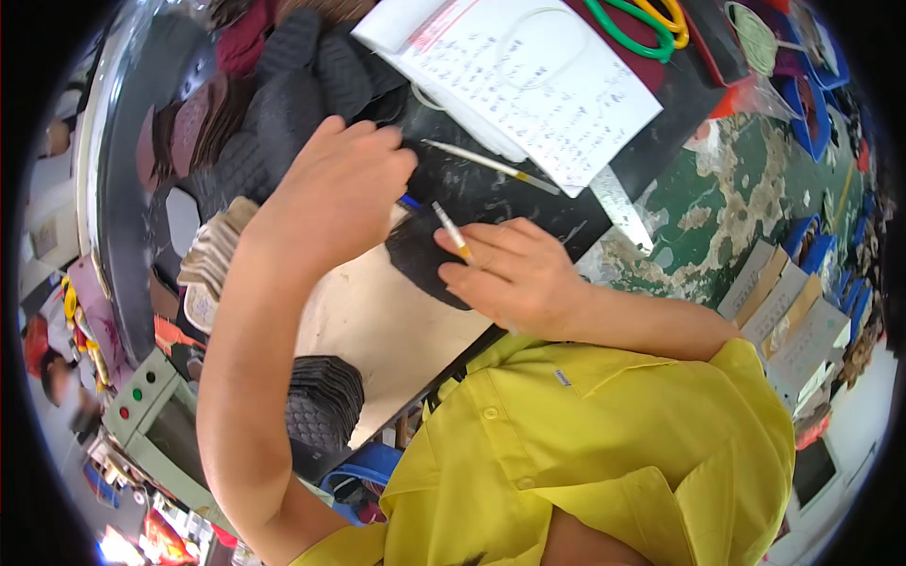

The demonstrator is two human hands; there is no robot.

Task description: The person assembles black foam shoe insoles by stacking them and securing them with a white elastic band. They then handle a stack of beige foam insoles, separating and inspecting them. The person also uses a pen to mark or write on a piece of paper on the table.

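My left hand [344, 193] is curled closed over the black worktop, knuckles up. Its fingertips are hidden, so what it grips cannot be made out. A small blue piece [409, 202] shows beside its fingers. My right hand [519, 269] pinches a thin white stick [447, 224] with a yellow end, pointing up toward my left hand. Beneath the two hands lies a flat black piece [425, 262], partly over a beige board [368, 316]. Just beyond them, a longer thin white stick [486, 165] with a yellow band rests on the worktop.
A handwritten paper pad [557, 104] lies at the far side near a metal ruler [621, 209] and green-handled scissors [632, 33]. Black quilted pieces [321, 401] are stacked near left; more dark pieces [288, 104] pile up far left. A fabric bundle [222, 247] sits left of my arm.
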